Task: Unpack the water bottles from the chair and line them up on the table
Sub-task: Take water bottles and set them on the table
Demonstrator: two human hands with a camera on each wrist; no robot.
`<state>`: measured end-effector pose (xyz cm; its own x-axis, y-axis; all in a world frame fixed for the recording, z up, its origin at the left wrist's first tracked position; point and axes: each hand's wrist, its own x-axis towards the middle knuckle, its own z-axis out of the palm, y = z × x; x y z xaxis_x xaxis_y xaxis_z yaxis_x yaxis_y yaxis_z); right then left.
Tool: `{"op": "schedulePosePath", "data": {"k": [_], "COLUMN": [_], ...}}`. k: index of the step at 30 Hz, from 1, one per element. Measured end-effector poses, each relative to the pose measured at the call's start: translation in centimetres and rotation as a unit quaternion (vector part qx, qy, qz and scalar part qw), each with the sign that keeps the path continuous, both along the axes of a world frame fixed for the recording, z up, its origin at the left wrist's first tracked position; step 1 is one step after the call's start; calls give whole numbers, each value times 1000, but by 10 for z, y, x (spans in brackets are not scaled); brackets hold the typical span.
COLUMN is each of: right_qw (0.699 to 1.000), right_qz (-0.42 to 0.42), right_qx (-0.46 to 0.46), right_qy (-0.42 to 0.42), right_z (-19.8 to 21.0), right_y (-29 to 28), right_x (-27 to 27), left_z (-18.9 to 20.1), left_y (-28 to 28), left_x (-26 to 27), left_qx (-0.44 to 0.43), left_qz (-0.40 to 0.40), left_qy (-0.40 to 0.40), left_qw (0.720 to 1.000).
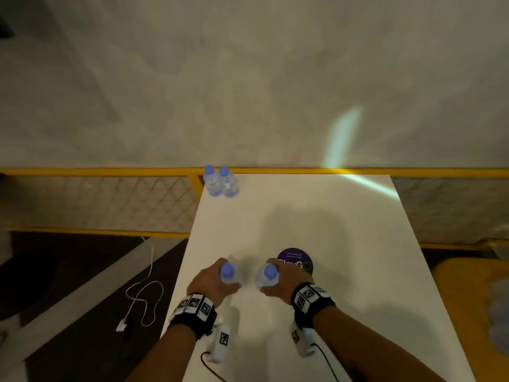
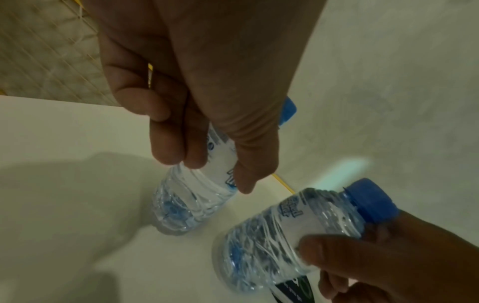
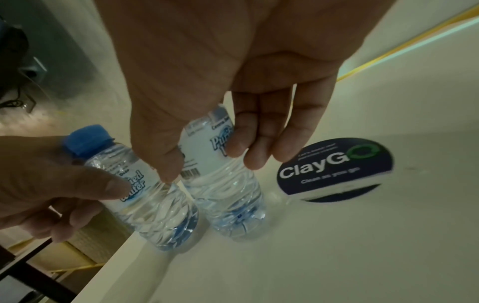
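**Two bottles placed, two more on the way**

The white table (image 1: pixel 316 216) carries a pair of standing bottles (image 1: pixel 220 183) at its far left corner, touching side by side, blue caps up. Nearer, beside a round ClayGo sticker (image 1: pixel 298 260), the left hand (image 1: pixel 212 279) wraps its fingers round one bottle (image 1: pixel 228 274) and the right hand (image 1: pixel 289 282) round another (image 1: pixel 268 275). Both long axes run roughly vertical, caps up; whether their bases touch the table is hard to tell. The chair is not clearly visible, so how many bottles are left is unknown.
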<state>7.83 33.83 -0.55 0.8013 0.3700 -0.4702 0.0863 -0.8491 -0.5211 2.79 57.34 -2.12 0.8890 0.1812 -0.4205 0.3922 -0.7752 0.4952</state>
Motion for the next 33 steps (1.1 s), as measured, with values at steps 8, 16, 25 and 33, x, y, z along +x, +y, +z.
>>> {"op": "schedulePosePath", "data": {"k": [8,16,25,33], "right_qw": [997,996,999,980], "right_qz": [30,19,-9,-191], "right_qx": [-65,-86,-38,18], "right_qy": [-16,-15,17,54], "right_z": [-13,-22,-25,-23], "right_y": [52,69,43,-149], "right_x": [12,12,7,-46], "left_z": [-14,-16,-9,61], "left_y": [19,16,24,-57], "left_x": [14,33,27,-35], "left_qx": [-17,5,-6,31], "left_qz": [-16,-63,-55,-52], "left_qy": [14,71,70,-55], "left_qw": [1000,996,996,997]}}
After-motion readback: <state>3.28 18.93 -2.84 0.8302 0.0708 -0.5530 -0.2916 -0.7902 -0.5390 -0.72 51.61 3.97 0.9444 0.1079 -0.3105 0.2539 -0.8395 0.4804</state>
